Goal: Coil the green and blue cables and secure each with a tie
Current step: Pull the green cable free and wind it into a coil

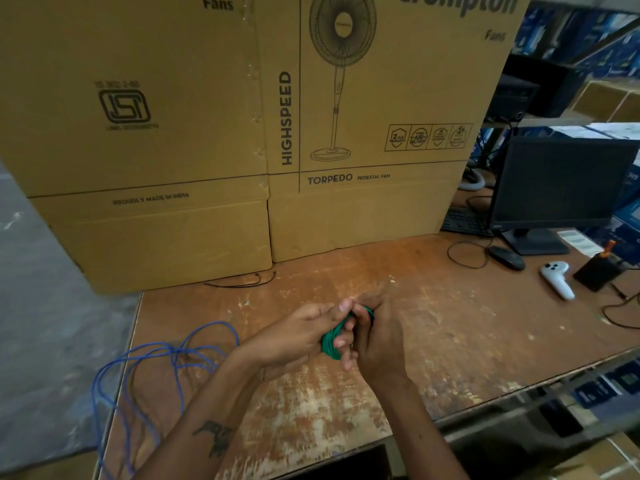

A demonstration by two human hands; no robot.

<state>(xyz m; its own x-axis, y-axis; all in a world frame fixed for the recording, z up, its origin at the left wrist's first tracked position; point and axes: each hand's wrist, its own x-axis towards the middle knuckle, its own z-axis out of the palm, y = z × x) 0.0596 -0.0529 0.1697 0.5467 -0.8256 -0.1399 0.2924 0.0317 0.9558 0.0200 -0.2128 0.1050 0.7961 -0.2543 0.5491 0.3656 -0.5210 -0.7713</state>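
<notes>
Worn bench (433, 341) | carton (242, 116): "HIGHSPEED", "TORPEDO PEDESTAL FAN" | left hand (294, 336), right hand (377, 337): each grip curled around green cable (329, 342) | blue cable (156, 362) loose

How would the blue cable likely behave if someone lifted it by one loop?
The blue cable would probably be floppy: it lies in loose, uneven loops on the table. It may snag, since the strands cross in a tangle. Part hangs over the table's left edge, so it could slide off when tugged.
</notes>
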